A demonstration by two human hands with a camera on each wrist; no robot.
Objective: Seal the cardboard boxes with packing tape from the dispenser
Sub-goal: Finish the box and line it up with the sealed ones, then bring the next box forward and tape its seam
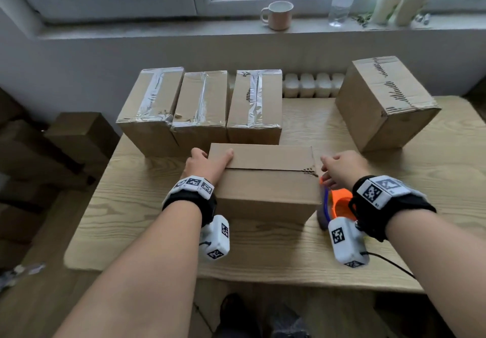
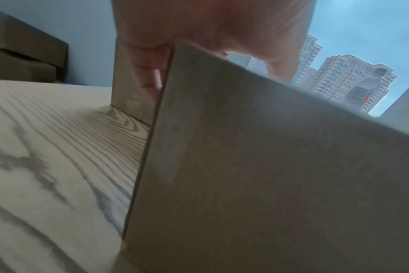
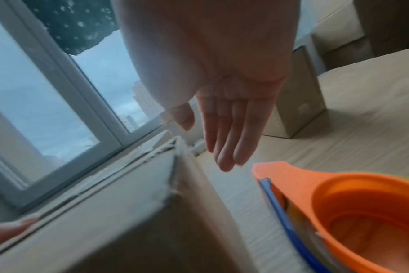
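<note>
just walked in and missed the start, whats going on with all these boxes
A person is sealing cardboard boxes at a wooden table. Three taped boxes stand in a row at the back, and one untaped box sits to the right. The left hand rests on the left end of the near box, whose top seam has no tape yet. The right hand is open and empty by that box's right end, just above the orange tape dispenser on the table.

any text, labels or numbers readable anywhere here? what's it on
No readable words, brands or numbers in any view.
Wrist camera blocks: black-and-white square marker patterns, plus tiny characters too small to read.
Far right box: dark marks along the top seam, too blurred to tell if they are print.
Orange tape dispenser: no lettering visible.
Mug on the windowsill: plain.
</note>
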